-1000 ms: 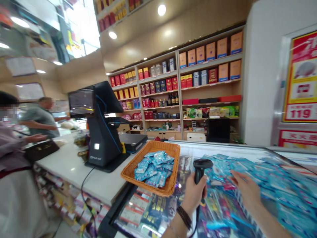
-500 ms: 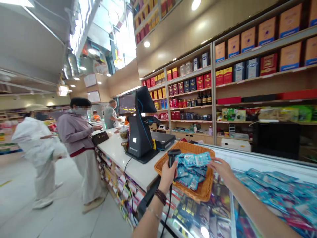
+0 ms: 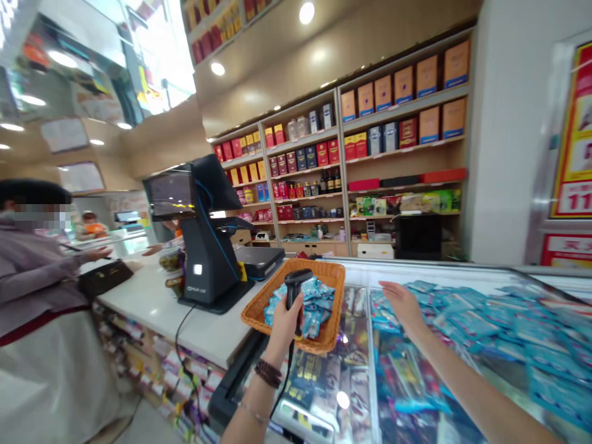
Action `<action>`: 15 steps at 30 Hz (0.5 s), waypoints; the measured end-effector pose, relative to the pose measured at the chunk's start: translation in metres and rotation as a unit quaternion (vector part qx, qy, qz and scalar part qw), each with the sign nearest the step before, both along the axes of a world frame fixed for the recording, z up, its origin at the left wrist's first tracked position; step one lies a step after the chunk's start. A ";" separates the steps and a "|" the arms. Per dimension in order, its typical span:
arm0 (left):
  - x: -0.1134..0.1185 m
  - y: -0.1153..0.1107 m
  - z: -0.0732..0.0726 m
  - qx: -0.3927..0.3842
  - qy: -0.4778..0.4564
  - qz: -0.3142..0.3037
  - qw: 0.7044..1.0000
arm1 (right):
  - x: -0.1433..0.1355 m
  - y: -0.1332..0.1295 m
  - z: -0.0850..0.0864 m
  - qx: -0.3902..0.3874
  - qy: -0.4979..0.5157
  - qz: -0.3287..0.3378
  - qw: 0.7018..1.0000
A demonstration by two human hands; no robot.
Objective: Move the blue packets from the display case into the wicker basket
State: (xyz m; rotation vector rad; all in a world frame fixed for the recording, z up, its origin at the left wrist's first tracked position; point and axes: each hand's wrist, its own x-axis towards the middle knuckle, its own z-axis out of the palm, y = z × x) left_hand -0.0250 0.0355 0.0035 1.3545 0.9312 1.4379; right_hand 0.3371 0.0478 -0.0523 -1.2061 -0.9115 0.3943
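At the glass tabletop (image 3: 312, 379), our left hand (image 3: 283, 324) grips a black scanner (image 3: 298, 277) by its handle, in front of the wicker basket (image 3: 341, 282). The upright hold leaves the scanner's head free of our fingers; its cable (image 3: 288, 373) hangs down below the grip. Our right hand (image 3: 402, 303) is open, fingers extended, nothing visible in it, nearest the loose blue packets (image 3: 467, 320) spread across the glass. More packets (image 3: 322, 303) lie inside the basket, its raised wall likely keeping them apart from the loose ones.
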 end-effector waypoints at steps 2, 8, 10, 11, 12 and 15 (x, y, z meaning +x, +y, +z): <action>0.028 -0.007 0.005 -0.006 -0.018 -0.050 0.999 | 0.049 -0.030 -0.006 -0.024 -0.034 -0.076 0.996; 0.121 -0.029 -0.005 -0.018 -0.053 -0.177 0.983 | 0.162 -0.117 -0.016 -0.091 -0.143 -0.238 0.956; 0.151 -0.034 -0.014 -0.031 -0.053 -0.196 0.979 | 0.177 -0.135 -0.021 -0.121 -0.201 -0.249 0.940; 0.165 -0.036 -0.020 -0.041 -0.051 -0.206 0.976 | 0.180 -0.141 -0.024 -0.140 -0.225 -0.251 0.931; 0.177 -0.038 -0.026 -0.051 -0.049 -0.217 0.974 | 0.180 -0.145 -0.028 -0.163 -0.247 -0.253 0.921; 0.204 -0.042 -0.046 -0.070 -0.037 -0.245 0.966 | 0.168 -0.147 -0.040 -0.235 -0.306 -0.276 0.880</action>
